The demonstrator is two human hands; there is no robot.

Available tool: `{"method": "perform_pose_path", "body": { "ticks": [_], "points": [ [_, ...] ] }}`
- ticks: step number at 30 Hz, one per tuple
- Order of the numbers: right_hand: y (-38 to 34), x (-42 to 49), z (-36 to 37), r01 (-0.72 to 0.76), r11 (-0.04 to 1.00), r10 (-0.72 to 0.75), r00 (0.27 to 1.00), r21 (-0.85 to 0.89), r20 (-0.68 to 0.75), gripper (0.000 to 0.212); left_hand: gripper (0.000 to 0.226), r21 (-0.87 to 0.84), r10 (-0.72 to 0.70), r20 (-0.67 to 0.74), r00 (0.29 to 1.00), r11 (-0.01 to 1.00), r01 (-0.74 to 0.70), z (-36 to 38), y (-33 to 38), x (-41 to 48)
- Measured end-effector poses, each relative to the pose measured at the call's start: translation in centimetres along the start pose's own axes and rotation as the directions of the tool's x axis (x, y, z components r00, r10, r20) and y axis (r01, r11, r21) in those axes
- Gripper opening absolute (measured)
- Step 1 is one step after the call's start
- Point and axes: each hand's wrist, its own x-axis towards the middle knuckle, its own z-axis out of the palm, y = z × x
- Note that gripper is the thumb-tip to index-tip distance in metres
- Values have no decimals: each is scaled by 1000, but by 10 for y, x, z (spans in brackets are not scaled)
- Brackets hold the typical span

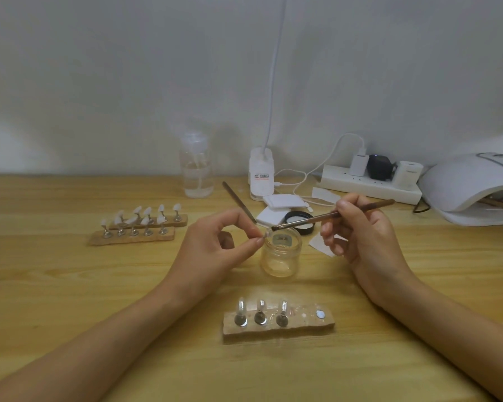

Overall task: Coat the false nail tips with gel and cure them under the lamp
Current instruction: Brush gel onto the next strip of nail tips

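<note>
My left hand [215, 245] pinches a small clear nail tip on its metal holder [264, 235] just above the open glass gel jar [280, 253]. My right hand [357, 227] holds a thin brown brush [325, 216] like a pen, and its bristle end touches the nail tip. Near me lies a wooden stand [279, 326] with three clear tips on metal holders at its left and bare magnet spots at its right. Two more wooden stands [137, 227] with several white tips sit at the left. The white curing lamp [471, 187] stands at the far right.
The jar's black lid [301, 221] and white wipe pads [279, 204] lie behind the jar. A clear pump bottle [196, 166], a white desk-lamp base [261, 172] and a power strip [369, 184] with plugs line the wall. A second brush [238, 201] leans behind my left hand.
</note>
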Motion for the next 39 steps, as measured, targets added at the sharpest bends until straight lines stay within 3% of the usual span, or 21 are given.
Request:
{"method": "perform_pose_path", "body": {
  "ticks": [2,7,10,14,18,22,26,30,34,39],
  "points": [
    [0,0,1,4,1000,-4,999,-12,48,16,10,1,3,-3,1000,1000,-3,0,0,0],
    [2,2,-2,-25,999,25,1000,26,-17,15,10,13,12,-7,1000,1000,-12,0,2,0],
    [2,2,0,-25,1000,24,999,16,40,15,9,21,19,-6,1000,1000,-19,1,3,0],
    [4,2,-2,-47,999,47,999,26,-25,15,10,24,26,-13,1000,999,-26,1,3,0],
    [1,1,1,-21,999,20,998,27,54,16,11,78,39,-33,999,996,-36,1,3,0],
    [2,1,0,-45,999,46,999,23,-26,18,12,72,41,-30,999,997,-39,0,2,0],
    [0,0,2,-20,1000,19,999,18,48,16,12,74,47,-32,998,996,-44,0,1,0],
    [1,-1,0,-36,999,36,999,7,-16,16,12,69,45,-27,999,997,-43,0,1,0],
    [-1,-1,2,-19,1000,19,999,-7,39,17,12,62,45,-25,999,997,-44,0,0,0],
    [-1,0,1,-33,999,33,999,25,-9,16,12,55,39,-25,999,998,-38,0,0,0]
  ]
}}
